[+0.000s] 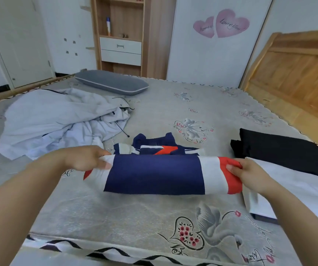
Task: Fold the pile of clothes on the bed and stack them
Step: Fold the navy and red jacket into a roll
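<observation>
Fingers of the right hand are pinched on the red end of the navy garment; its white end is gripped by the left hand. Soft, light cloth, best held at corners. Behind it, a grey jacket; "Love you" is read on wardrobe hearts.

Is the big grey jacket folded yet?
No. The light grey jacket lies crumpled and spread on the patterned mattress, cords loose, no hands on it.
</observation>
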